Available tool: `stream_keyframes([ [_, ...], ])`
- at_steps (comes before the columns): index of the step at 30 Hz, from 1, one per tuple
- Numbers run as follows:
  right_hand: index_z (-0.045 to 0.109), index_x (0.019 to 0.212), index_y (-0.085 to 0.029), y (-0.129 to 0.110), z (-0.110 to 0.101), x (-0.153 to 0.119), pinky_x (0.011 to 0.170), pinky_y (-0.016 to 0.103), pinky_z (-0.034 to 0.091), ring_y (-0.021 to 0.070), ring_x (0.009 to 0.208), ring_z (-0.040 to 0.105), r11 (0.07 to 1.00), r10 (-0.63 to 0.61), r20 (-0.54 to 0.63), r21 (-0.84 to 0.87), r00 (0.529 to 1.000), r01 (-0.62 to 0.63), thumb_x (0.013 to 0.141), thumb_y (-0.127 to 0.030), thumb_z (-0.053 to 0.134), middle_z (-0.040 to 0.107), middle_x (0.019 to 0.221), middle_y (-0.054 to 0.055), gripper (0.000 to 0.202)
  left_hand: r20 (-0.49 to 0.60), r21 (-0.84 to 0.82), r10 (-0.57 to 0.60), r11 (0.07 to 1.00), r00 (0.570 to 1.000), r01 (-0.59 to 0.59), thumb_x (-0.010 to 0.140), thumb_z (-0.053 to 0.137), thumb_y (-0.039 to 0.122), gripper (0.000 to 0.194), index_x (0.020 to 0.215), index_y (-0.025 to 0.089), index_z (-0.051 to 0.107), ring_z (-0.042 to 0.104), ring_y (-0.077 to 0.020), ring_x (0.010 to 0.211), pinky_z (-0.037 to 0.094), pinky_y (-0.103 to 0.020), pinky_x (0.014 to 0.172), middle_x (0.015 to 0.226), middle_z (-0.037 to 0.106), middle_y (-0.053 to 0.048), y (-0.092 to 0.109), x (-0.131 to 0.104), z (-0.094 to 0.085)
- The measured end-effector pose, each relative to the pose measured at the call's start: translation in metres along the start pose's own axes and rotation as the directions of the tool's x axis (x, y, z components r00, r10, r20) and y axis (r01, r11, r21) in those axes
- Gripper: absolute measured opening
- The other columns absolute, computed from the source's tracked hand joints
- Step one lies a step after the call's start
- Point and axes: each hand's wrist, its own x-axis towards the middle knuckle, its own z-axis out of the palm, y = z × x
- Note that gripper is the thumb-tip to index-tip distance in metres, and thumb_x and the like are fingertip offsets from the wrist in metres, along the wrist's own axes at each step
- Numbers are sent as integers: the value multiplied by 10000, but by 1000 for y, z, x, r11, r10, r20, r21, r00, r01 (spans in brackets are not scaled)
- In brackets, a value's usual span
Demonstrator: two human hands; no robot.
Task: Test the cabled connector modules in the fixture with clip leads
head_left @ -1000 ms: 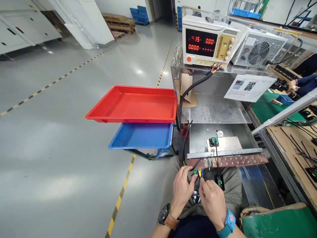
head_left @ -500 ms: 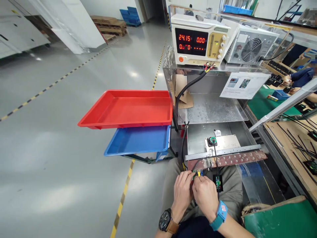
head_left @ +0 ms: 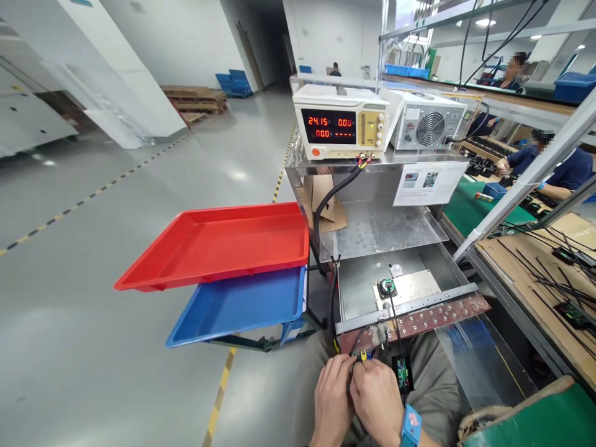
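Both hands sit close together at the near edge of the scene, over the person's lap. The left hand and the right hand are closed, fingers curled tight around a small cluster of coloured connectors, green, yellow and blue, that just shows above the knuckles. How the fingertips grip them is hidden by the backs of the hands.

The connectors hang at the end of thin black wires just below the near edge of a brown terminal strip that runs along the front of the metal bench. A small green circuit board dangles on its own black lead just right of the right hand, apart from it. Farther in on the bench lies a pale plate with a round green-and-black part, from which that lead runs.

As far as can be judged, the wiring work is mid-step: the connectors are in hand and being joined or seated, while the board hangs loose. The power supply on the far shelf reads 24.15 with zeros on its other fields, which suggests no current is drawn.

To the left, a red tray over a blue tray both look bare. Other people work at benches far right.
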Motion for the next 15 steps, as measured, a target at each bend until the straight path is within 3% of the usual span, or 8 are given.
stream_keyframes([
  [5,621,659,-172,2,11,-5,573,336,271,162,556,532,1000,11,-28,11,1000,-11,619,16,546,575,630,-11,207,-46,29,28,999,999,-26,908,482,56,264,1106,181,605,601,-169,952,526,-279,805,1050,629,-29,-3,1,-1],
  [7,652,684,-171,3,15,-6,583,331,276,163,581,562,999,32,48,15,998,-32,635,6,565,599,652,-7,203,-52,38,29,999,998,-27,909,482,66,260,1105,181,608,607,-166,949,528,-275,801,1042,633,-28,-5,0,0],
  [8,677,711,-173,3,16,-6,591,326,281,166,610,588,998,58,140,15,988,-60,666,-3,572,618,673,-2,204,-49,42,28,999,998,-26,906,489,70,261,1109,180,610,610,-166,948,529,-274,800,1042,636,-29,-6,0,1],
  [10,734,820,-180,1,13,-2,623,310,313,184,722,649,988,139,399,1,906,-153,768,-37,555,668,767,16,235,-34,49,28,998,999,-27,888,511,78,274,1121,181,612,616,-167,950,534,-273,800,1052,640,-29,-9,-2,2],
  [12,758,992,-192,-3,4,6,696,304,378,217,891,679,968,211,623,-24,753,-251,875,-77,482,700,923,38,321,-27,55,26,998,999,-25,870,525,80,291,1127,185,613,622,-168,956,540,-270,803,1065,641,-28,-11,-3,3],
  [13,750,1072,-197,-5,-1,11,748,312,411,234,968,675,956,232,689,-31,687,-291,912,-92,440,699,998,49,365,-23,56,23,998,999,-22,866,525,78,299,1129,189,614,623,-166,959,541,-267,807,1070,641,-26,-12,-4,3],
  [15,725,1171,-198,-8,-11,19,842,340,450,254,1066,654,938,249,751,-32,611,-344,945,-104,382,685,1090,64,421,-23,56,18,998,1000,-16,873,513,75,301,1128,197,615,624,-160,959,541,-260,810,1067,640,-20,-13,-4,3],
])
